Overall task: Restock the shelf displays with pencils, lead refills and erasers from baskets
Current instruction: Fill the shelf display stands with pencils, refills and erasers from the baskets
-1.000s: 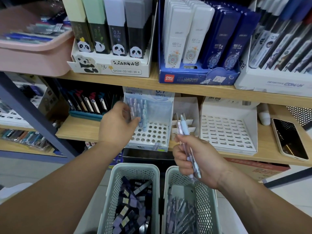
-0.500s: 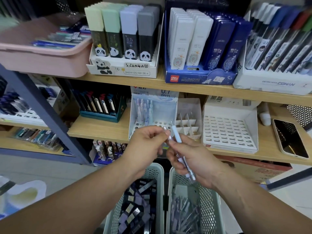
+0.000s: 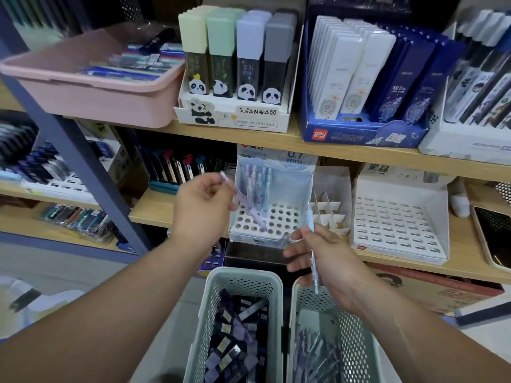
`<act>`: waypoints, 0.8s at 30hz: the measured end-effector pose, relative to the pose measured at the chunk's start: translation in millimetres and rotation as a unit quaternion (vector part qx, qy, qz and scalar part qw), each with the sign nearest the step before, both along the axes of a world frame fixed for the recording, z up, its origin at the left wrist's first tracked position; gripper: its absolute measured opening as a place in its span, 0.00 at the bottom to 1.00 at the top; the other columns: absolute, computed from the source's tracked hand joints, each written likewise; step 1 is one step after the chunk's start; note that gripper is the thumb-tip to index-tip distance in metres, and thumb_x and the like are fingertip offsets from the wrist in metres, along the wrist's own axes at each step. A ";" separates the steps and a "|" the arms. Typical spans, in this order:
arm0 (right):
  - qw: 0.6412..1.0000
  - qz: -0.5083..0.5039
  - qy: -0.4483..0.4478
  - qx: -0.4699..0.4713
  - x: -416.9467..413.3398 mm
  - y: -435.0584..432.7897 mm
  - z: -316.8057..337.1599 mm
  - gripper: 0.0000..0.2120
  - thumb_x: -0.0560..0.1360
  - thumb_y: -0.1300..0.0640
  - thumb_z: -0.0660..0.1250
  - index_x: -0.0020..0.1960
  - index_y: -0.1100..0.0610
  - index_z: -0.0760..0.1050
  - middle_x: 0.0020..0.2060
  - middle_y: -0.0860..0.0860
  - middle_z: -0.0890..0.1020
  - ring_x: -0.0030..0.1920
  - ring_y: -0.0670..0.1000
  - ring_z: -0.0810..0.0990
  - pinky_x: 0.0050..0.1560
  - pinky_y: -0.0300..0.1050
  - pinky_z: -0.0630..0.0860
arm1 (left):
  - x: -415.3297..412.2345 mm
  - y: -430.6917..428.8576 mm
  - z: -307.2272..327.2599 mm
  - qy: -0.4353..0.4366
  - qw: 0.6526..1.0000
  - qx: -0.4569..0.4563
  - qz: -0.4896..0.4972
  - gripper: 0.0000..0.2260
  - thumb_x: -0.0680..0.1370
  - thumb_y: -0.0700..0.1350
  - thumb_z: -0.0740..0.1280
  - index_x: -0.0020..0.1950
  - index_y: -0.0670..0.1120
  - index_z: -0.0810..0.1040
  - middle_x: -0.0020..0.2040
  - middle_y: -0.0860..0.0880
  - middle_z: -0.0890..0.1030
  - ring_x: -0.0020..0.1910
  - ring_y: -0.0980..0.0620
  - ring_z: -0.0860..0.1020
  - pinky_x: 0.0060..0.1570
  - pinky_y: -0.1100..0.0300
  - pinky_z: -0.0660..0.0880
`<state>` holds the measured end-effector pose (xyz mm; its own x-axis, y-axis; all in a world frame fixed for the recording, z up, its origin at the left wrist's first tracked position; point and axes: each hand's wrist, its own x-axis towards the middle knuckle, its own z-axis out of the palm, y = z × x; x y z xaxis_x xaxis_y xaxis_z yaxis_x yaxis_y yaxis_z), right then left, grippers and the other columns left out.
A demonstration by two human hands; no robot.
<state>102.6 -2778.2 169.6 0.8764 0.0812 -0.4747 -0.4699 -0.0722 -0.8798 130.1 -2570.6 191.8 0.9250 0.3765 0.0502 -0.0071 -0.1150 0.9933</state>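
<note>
My left hand (image 3: 203, 207) pinches a purple mechanical pencil (image 3: 257, 217), whose tip slants down over the holes of the white 0.7 mm display box (image 3: 293, 228) on the lower shelf. Several pencils stand at the back of that box. My right hand (image 3: 323, 258) grips a pale blue mechanical pencil (image 3: 311, 230) upright, just in front of the box's right corner. Below my hands stand two pale green baskets: the left basket (image 3: 243, 275) holds dark lead refill packs, the right basket (image 3: 356, 338) holds pencils.
A divided white box (image 3: 331, 211) and a slotted white display (image 3: 398, 225) sit to the right on the lower shelf, with a phone (image 3: 492, 236) at the far right. The upper shelf carries panda lead refills (image 3: 235, 70), blue and white refill packs (image 3: 373, 78) and a pink bin (image 3: 91, 87).
My left hand took a purple pencil from my right hand and carried it up and left over the display box. My right hand keeps one pencil and dropped slightly.
</note>
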 end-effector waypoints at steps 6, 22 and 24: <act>1.000 0.017 -0.006 -0.024 5.3 0.8 -4.0 0.13 0.85 0.49 0.58 0.55 0.57 0.77 0.38 0.55 0.83 0.30 0.50 0.74 0.26 0.41 0.64 | 28.4 16.1 -4.8 -0.047 0.988 0.123 0.076 0.05 0.79 0.46 0.68 0.48 0.49 0.83 0.38 0.52 0.84 0.40 0.54 0.83 0.45 0.49 0.82; 1.000 0.000 0.018 0.021 13.0 -15.1 -4.9 0.16 0.84 0.54 0.56 0.55 0.60 0.80 0.37 0.58 0.79 0.29 0.51 0.71 0.27 0.42 0.63 | 46.7 -1.4 -27.3 -0.069 0.947 0.315 0.006 0.06 0.78 0.41 0.68 0.41 0.45 0.81 0.28 0.59 0.74 0.29 0.61 0.74 0.34 0.71 0.70; 0.998 -0.005 0.022 0.059 13.8 -16.2 -4.4 0.19 0.82 0.57 0.53 0.55 0.63 0.82 0.37 0.59 0.78 0.30 0.51 0.70 0.27 0.43 0.63 | 47.8 -2.3 -26.7 -0.057 0.949 0.310 0.010 0.05 0.77 0.41 0.69 0.42 0.47 0.81 0.29 0.59 0.74 0.29 0.63 0.73 0.33 0.76 0.67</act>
